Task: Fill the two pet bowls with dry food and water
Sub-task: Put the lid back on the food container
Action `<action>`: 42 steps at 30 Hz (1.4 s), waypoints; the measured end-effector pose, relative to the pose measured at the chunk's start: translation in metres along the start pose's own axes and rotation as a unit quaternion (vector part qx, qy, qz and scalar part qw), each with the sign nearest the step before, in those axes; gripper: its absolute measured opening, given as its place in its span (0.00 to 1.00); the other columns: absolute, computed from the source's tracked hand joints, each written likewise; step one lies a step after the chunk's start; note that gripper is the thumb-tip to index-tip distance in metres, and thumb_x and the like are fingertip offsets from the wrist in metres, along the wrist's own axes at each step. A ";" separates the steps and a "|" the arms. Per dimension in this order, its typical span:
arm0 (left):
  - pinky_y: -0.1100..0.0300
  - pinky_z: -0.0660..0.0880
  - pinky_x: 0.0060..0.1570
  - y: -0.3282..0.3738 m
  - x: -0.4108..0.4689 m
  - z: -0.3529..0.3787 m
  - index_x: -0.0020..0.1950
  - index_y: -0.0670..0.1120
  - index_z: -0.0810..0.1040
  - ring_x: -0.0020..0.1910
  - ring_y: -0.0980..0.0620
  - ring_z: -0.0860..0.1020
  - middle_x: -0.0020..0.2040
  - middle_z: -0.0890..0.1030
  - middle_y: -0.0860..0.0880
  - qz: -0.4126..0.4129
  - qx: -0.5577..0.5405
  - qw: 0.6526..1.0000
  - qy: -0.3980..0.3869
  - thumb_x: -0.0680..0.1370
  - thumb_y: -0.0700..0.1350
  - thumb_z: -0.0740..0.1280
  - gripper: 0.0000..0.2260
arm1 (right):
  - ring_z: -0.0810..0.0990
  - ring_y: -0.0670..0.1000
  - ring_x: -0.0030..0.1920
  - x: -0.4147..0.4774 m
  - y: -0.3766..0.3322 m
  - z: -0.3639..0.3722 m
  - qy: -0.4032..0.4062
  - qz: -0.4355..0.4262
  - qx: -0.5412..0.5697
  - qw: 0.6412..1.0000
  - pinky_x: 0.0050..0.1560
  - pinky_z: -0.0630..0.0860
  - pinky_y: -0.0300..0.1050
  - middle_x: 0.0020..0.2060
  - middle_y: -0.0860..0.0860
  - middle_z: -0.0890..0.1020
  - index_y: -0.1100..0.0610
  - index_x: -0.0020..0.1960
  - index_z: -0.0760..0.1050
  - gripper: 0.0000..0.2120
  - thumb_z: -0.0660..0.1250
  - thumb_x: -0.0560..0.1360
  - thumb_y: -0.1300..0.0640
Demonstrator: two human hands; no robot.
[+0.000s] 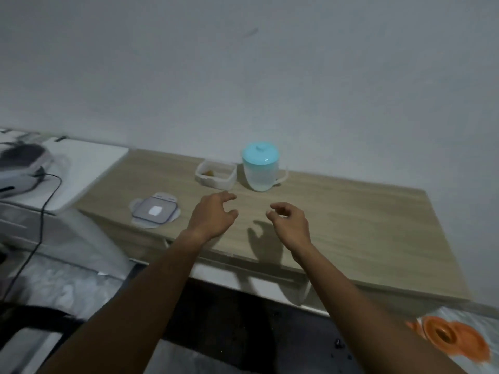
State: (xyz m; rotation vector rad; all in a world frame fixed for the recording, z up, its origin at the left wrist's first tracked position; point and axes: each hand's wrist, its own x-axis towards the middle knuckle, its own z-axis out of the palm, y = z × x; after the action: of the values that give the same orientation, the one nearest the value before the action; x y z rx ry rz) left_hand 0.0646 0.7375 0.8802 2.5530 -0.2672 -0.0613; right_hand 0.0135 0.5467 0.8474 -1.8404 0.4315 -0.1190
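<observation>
A clear plastic jug (259, 170) with a light blue lid and a side handle stands at the back of the wooden table (351, 220), by the wall. Left of it sits a small open clear food container (216, 174) with a few brown bits inside. Its grey-rimmed lid (155, 213) lies flat on the table further left. My left hand (213, 214) hovers over the table in front of the container, fingers curled and apart, holding nothing. My right hand (290, 221) hovers in front of the jug, also empty with loosely curled fingers. No pet bowl is recognisable in view.
A white surface (86, 168) adjoins the table on the left, with a grey and white device (19, 168) and a black cable (40, 220) on it. An orange object (448, 338) lies low at the right. The floor below is dark.
</observation>
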 end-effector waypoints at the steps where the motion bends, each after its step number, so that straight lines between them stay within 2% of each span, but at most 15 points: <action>1: 0.52 0.71 0.67 -0.017 0.005 -0.010 0.67 0.52 0.77 0.67 0.49 0.74 0.70 0.74 0.51 -0.012 0.005 1.000 -0.013 0.73 0.52 0.71 0.22 | 0.82 0.50 0.58 0.005 -0.004 0.020 -0.010 0.006 -0.005 1.000 0.61 0.75 0.45 0.55 0.49 0.85 0.50 0.57 0.84 0.10 0.73 0.76 0.53; 6: 0.53 0.74 0.62 -0.115 0.040 -0.059 0.66 0.51 0.79 0.61 0.47 0.79 0.65 0.79 0.48 -0.094 -0.007 0.995 -0.019 0.73 0.51 0.72 0.21 | 0.82 0.52 0.58 0.033 -0.027 0.129 -0.071 0.046 -0.032 0.996 0.63 0.77 0.49 0.56 0.52 0.85 0.51 0.58 0.83 0.12 0.74 0.75 0.52; 8: 0.55 0.73 0.62 -0.157 0.055 -0.072 0.66 0.50 0.79 0.62 0.46 0.78 0.65 0.79 0.47 -0.119 -0.002 0.993 -0.020 0.72 0.52 0.71 0.22 | 0.82 0.53 0.57 0.046 -0.033 0.169 -0.088 0.054 -0.048 0.993 0.63 0.77 0.50 0.55 0.52 0.85 0.51 0.58 0.84 0.12 0.75 0.75 0.51; 12: 0.54 0.72 0.61 -0.247 0.089 -0.087 0.69 0.49 0.75 0.64 0.42 0.76 0.67 0.76 0.43 -0.169 0.011 0.985 -0.041 0.73 0.49 0.71 0.24 | 0.84 0.53 0.51 0.066 -0.036 0.251 -0.090 0.098 -0.071 0.989 0.54 0.79 0.47 0.47 0.50 0.86 0.50 0.45 0.82 0.06 0.76 0.74 0.48; 13: 0.53 0.72 0.62 -0.268 0.096 -0.091 0.70 0.49 0.75 0.64 0.42 0.76 0.67 0.76 0.43 -0.176 0.016 0.983 -0.048 0.73 0.48 0.71 0.25 | 0.84 0.54 0.52 0.069 -0.034 0.272 -0.079 0.112 -0.078 0.987 0.53 0.78 0.46 0.47 0.50 0.86 0.50 0.45 0.83 0.06 0.75 0.74 0.48; 17: 0.49 0.72 0.64 -0.322 0.118 -0.101 0.73 0.48 0.71 0.65 0.41 0.75 0.68 0.75 0.44 -0.180 0.056 0.978 -0.086 0.71 0.49 0.69 0.29 | 0.83 0.56 0.56 0.076 -0.030 0.325 -0.049 0.157 -0.114 0.980 0.56 0.78 0.47 0.54 0.53 0.86 0.55 0.56 0.85 0.12 0.73 0.75 0.52; 19: 0.49 0.73 0.63 -0.341 0.132 -0.104 0.72 0.48 0.71 0.64 0.40 0.75 0.67 0.76 0.44 -0.173 0.070 0.977 -0.104 0.70 0.50 0.68 0.29 | 0.83 0.56 0.57 0.081 -0.033 0.343 -0.015 0.170 -0.131 0.977 0.59 0.79 0.49 0.56 0.54 0.86 0.57 0.57 0.85 0.12 0.73 0.74 0.55; 22: 0.51 0.73 0.62 -0.352 0.149 -0.106 0.70 0.46 0.73 0.64 0.40 0.75 0.66 0.77 0.42 -0.165 0.061 0.978 -0.113 0.73 0.45 0.69 0.25 | 0.84 0.57 0.54 0.085 -0.031 0.358 0.023 0.185 -0.129 0.974 0.59 0.81 0.52 0.52 0.55 0.87 0.58 0.52 0.86 0.07 0.73 0.75 0.59; 26: 0.54 0.74 0.56 -0.356 0.169 -0.108 0.61 0.42 0.81 0.59 0.40 0.78 0.60 0.81 0.41 -0.158 0.028 0.977 -0.138 0.74 0.43 0.69 0.16 | 0.86 0.58 0.48 0.088 -0.032 0.359 0.054 0.221 -0.104 0.968 0.54 0.83 0.54 0.43 0.56 0.87 0.55 0.43 0.85 0.04 0.73 0.76 0.59; 28: 0.56 0.75 0.50 -0.354 0.181 -0.111 0.54 0.40 0.85 0.55 0.41 0.81 0.53 0.84 0.41 -0.143 -0.041 0.978 -0.146 0.72 0.39 0.70 0.12 | 0.86 0.58 0.43 0.092 -0.038 0.349 0.082 0.221 -0.087 0.968 0.49 0.84 0.52 0.38 0.56 0.86 0.57 0.43 0.86 0.03 0.74 0.75 0.59; 31: 0.56 0.79 0.46 -0.338 0.202 -0.119 0.47 0.44 0.87 0.46 0.45 0.84 0.43 0.86 0.45 -0.132 -0.171 0.969 -0.122 0.66 0.42 0.74 0.11 | 0.81 0.52 0.31 0.103 -0.055 0.324 0.126 0.197 -0.049 0.971 0.40 0.81 0.47 0.32 0.54 0.83 0.58 0.43 0.86 0.02 0.74 0.73 0.62; 33: 0.58 0.79 0.44 -0.318 0.218 -0.126 0.47 0.45 0.87 0.42 0.50 0.83 0.42 0.86 0.47 -0.116 -0.232 0.962 -0.090 0.67 0.43 0.76 0.10 | 0.79 0.50 0.30 0.113 -0.068 0.304 0.163 0.161 -0.012 0.973 0.43 0.82 0.50 0.30 0.51 0.82 0.55 0.39 0.85 0.06 0.75 0.73 0.63; 35: 0.58 0.79 0.41 -0.296 0.232 -0.130 0.49 0.46 0.86 0.36 0.53 0.80 0.42 0.85 0.47 -0.094 -0.269 0.957 -0.061 0.70 0.43 0.77 0.09 | 0.80 0.49 0.32 0.122 -0.082 0.288 0.207 0.116 0.028 0.971 0.46 0.82 0.52 0.32 0.49 0.83 0.53 0.41 0.85 0.06 0.75 0.74 0.62; 38: 0.60 0.81 0.36 -0.269 0.248 -0.129 0.51 0.44 0.86 0.30 0.52 0.81 0.41 0.84 0.48 -0.087 -0.354 0.928 -0.074 0.73 0.40 0.74 0.08 | 0.79 0.47 0.33 0.130 -0.099 0.269 0.260 0.066 0.077 0.960 0.39 0.81 0.42 0.37 0.52 0.84 0.55 0.49 0.85 0.05 0.72 0.78 0.63; 42: 0.57 0.81 0.47 -0.234 0.262 -0.124 0.54 0.42 0.83 0.41 0.48 0.84 0.45 0.84 0.45 -0.103 -0.481 0.864 -0.106 0.78 0.39 0.68 0.07 | 0.82 0.49 0.33 0.144 -0.107 0.251 0.270 0.054 0.142 0.951 0.42 0.84 0.45 0.40 0.53 0.86 0.55 0.51 0.85 0.08 0.69 0.79 0.64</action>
State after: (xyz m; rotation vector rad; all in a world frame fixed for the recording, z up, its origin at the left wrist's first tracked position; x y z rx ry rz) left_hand 0.3749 0.9427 0.8601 1.5553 -0.0167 -0.4431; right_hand 0.2465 0.7492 0.8501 -1.4785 0.8473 -0.5890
